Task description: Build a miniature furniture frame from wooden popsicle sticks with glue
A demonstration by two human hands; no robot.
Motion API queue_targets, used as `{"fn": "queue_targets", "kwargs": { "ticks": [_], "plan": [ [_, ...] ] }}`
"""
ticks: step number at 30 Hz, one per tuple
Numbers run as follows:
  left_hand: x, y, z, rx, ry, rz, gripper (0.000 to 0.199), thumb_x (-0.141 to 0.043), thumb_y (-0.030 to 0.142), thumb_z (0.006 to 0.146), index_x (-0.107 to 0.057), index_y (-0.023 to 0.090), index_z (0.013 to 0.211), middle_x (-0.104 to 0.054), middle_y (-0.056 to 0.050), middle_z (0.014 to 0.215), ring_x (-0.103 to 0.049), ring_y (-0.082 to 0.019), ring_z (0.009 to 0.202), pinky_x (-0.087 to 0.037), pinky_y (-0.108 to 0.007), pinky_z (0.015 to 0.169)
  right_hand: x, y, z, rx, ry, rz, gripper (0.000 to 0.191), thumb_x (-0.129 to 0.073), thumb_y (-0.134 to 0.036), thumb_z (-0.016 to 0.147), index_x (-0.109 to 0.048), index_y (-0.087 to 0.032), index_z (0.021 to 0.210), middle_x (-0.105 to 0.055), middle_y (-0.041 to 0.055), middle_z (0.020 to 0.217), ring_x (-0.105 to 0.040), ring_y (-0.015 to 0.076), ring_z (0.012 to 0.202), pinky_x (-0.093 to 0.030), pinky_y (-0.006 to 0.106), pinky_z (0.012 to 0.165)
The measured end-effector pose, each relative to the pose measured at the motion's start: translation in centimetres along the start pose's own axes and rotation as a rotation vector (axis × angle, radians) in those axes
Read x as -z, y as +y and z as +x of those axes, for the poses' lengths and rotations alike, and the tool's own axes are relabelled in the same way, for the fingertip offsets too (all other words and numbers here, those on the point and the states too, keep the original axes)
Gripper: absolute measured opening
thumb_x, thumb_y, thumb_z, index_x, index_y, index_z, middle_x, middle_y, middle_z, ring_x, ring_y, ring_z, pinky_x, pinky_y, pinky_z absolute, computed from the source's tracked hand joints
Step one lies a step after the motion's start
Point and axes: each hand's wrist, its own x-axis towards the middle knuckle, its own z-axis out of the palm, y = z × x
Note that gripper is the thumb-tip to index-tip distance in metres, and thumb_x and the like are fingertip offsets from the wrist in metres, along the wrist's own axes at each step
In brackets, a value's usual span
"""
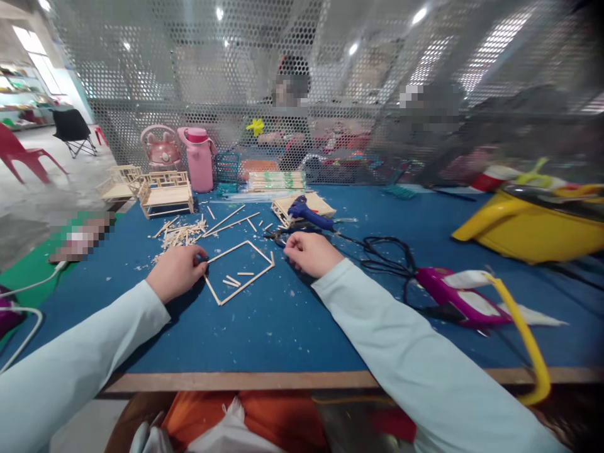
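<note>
On the blue table lies a four-sided frame of thin wooden sticks (pixel 248 286), with several short stick pieces inside its outline. My left hand (pixel 177 274) is closed at the frame's left corner, its fingertips pinching there. My right hand (pixel 311 253) is closed beyond the frame's right corner, beside dark-handled pliers (pixel 278 236); whatever its fingers hold is hidden. A blue glue gun (pixel 311 215) lies just behind that hand, against a flat wooden stick piece (pixel 321 204). Behind my left hand is a pile of cut sticks (pixel 182 234).
Small wooden stick chairs (pixel 167 192) stand back left near a pink bottle (pixel 200 160). Bundled sticks (pixel 276 181) lie before a perforated metal screen (pixel 226 75). Right are a black cable (pixel 389 255), a purple-and-white device (pixel 462 296) and a yellow container (pixel 533 226). People are beyond the screen.
</note>
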Motion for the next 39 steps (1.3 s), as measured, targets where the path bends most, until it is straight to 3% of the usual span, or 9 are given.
{"fn": "queue_targets", "kwargs": {
  "ticks": [4, 9, 12, 15, 22, 26, 39],
  "plan": [
    [-0.1, 0.0, 1.2, 0.001, 0.03, 0.054, 0.027, -0.047, 0.025, 0.075, -0.064, 0.016, 0.093, -0.069, -0.007, 0.077, -0.062, -0.021, 0.072, -0.044, -0.028, 0.067, 0.7, -0.5, 0.2, 0.011, 0.003, 0.044, 0.018, -0.045, -0.022, 0.079, -0.046, -0.018, 0.061, -0.057, -0.0018, 0.05, -0.051, 0.0085, 0.041, -0.039, 0.021, 0.049],
    [0.2, -0.5, 2.9, -0.083, 0.071, 0.168, 0.024, -0.047, 0.022, 0.076, -0.064, 0.015, 0.091, -0.068, -0.01, 0.083, -0.062, -0.023, 0.081, -0.045, -0.03, 0.072, 0.7, 0.0, 0.4, 0.132, -0.053, 0.063, 0.038, -0.037, -0.035, 0.084, -0.049, -0.016, 0.053, -0.052, -0.0005, 0.048, -0.046, 0.008, 0.043, -0.035, 0.021, 0.048],
    [0.5, 0.0, 2.8, -0.069, 0.108, 0.206, 0.024, -0.044, 0.022, 0.08, -0.065, 0.016, 0.09, -0.067, -0.01, 0.088, -0.061, -0.023, 0.085, -0.045, -0.031, 0.074, 0.0, 0.4, 0.4, 0.188, -0.111, 0.212, 0.029, -0.038, -0.031, 0.081, -0.062, -0.014, 0.083, -0.053, -0.002, 0.056, -0.042, 0.0073, 0.044, -0.035, 0.02, 0.047],
    [0.6, 1.2, 1.5, -0.058, 0.205, 0.194, 0.029, -0.037, 0.024, 0.084, -0.065, 0.017, 0.091, -0.065, -0.01, 0.093, -0.06, -0.023, 0.086, -0.045, -0.031, 0.071, -0.7, 0.3, 0.3, 0.235, -0.176, 0.266, 0.034, -0.044, -0.026, 0.077, -0.059, -0.014, 0.105, -0.051, -0.0029, 0.061, -0.041, 0.0069, 0.047, -0.035, 0.021, 0.048],
    [-0.1, 2.6, -1.2, -0.326, 0.082, -0.047, 0.028, -0.041, 0.033, 0.085, -0.065, 0.018, 0.086, -0.063, -0.006, 0.083, -0.057, -0.016, 0.075, -0.043, -0.027, 0.068, -1.2, -0.4, 0.3, 0.305, -0.209, 0.271, 0.028, -0.055, -0.032, 0.072, -0.065, -0.012, 0.088, -0.055, -0.0009, 0.063, -0.046, 0.0086, 0.057, -0.039, 0.023, 0.058],
    [-0.2, 2.3, -1.3, -0.346, 0.1, -0.107, 0.026, -0.042, 0.031, 0.086, -0.065, 0.018, 0.086, -0.062, -0.005, 0.082, -0.056, -0.015, 0.075, -0.042, -0.027, 0.069, -1.2, -0.1, 0.3, 0.3, -0.19, 0.316, 0.019, -0.057, -0.03, 0.069, -0.063, -0.012, 0.076, -0.056, -0.0015, 0.062, -0.046, 0.0076, 0.054, -0.039, 0.022, 0.056],
    [-1.6, 3.5, -1.6, -0.37, 0.016, -0.069, 0.027, -0.043, 0.029, 0.085, -0.068, 0.019, 0.088, -0.062, -0.006, 0.08, -0.057, -0.016, 0.077, -0.043, -0.027, 0.07, -1.2, -0.3, -0.2, 0.271, -0.148, 0.318, 0.015, -0.059, -0.028, 0.066, -0.063, -0.014, 0.071, -0.061, -0.0002, 0.063, -0.053, 0.0093, 0.057, -0.042, 0.022, 0.057]
  ]
}}
